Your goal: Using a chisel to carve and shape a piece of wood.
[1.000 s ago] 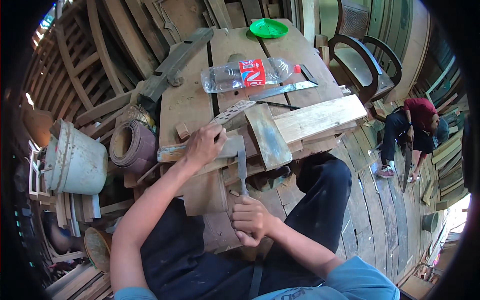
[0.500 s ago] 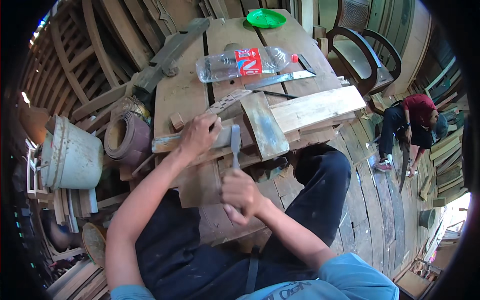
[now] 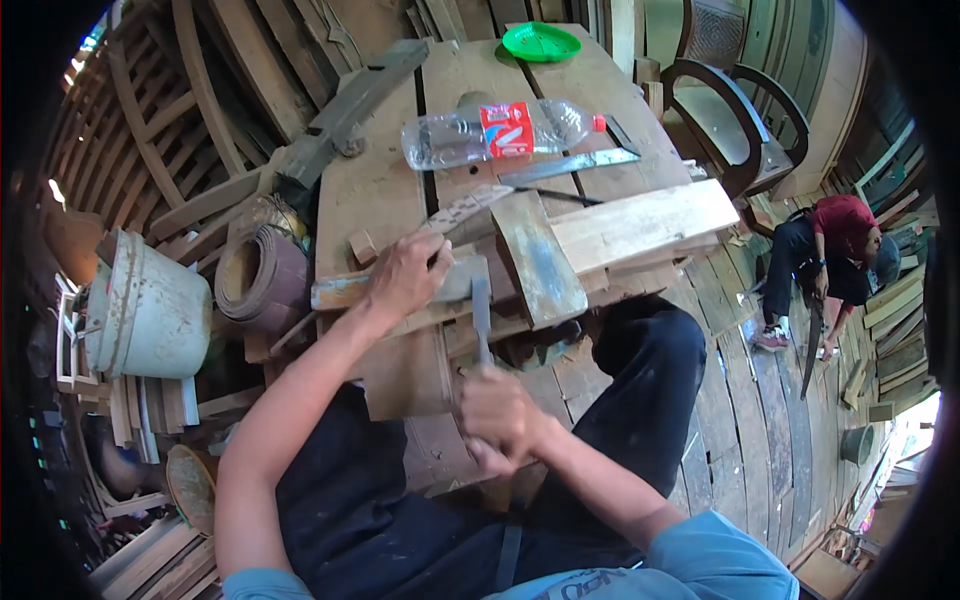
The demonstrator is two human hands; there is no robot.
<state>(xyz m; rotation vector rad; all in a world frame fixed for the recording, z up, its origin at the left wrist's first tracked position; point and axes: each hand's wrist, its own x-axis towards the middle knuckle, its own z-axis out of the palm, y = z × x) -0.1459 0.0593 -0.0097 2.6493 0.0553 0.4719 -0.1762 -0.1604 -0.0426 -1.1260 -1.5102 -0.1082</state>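
My right hand (image 3: 500, 418) is wrapped round the handle of a chisel (image 3: 483, 308), its flat metal blade pointing away from me. The blade's far end overlaps the grey end of a narrow, worn strip of wood (image 3: 340, 292); I cannot tell whether they touch. My left hand (image 3: 408, 272) rests on that strip with curled fingers, just left of the blade, and hides its middle. Right of the blade, a short board with worn bluish paint (image 3: 543, 265) lies across a pale plank (image 3: 645, 225).
A clear plastic bottle (image 3: 460, 140), a metal square (image 3: 580, 166) and a green plate (image 3: 541, 43) lie farther back on the bench (image 3: 370, 200). A bucket (image 3: 150, 310) and a rolled sheet (image 3: 265, 275) stand left. Another person (image 3: 838, 225) crouches at right with a handsaw (image 3: 813, 345).
My right hand and the chisel have come a little toward me. My left hand stays in place on the strip. The whole view has shifted slightly.
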